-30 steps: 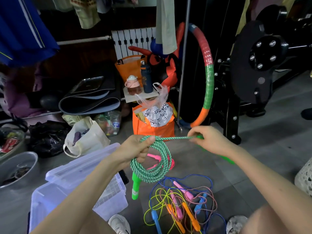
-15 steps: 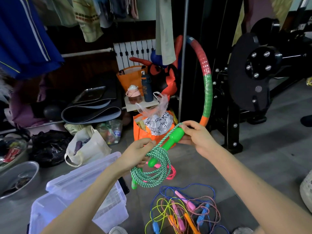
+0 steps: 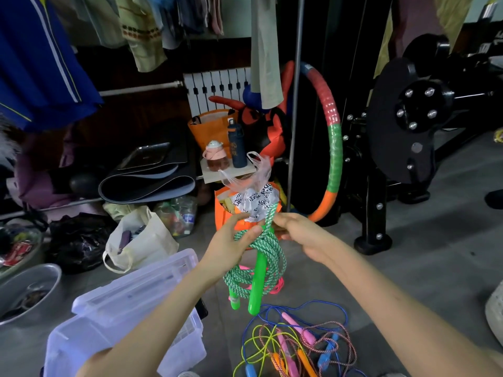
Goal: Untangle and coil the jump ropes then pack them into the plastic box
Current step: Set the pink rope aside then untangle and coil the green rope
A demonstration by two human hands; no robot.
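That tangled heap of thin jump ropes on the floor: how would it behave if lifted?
Probably floppy: the heap lies in loose, thin loops. Likely rises as one clump, since blue, yellow and pink cords cross. The plastic handles would probably dangle and swing.

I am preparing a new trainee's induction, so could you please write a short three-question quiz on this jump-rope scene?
1. What colour are the handles hanging from the braided rope that the left hand grips?
2. Relative to the plastic box, where do the tangled ropes lie? A inside it; B on the floor to its right; C on its lid.
3. True or false: the braided rope is already packed in the box.
Key: 1 green; 2 B; 3 false.
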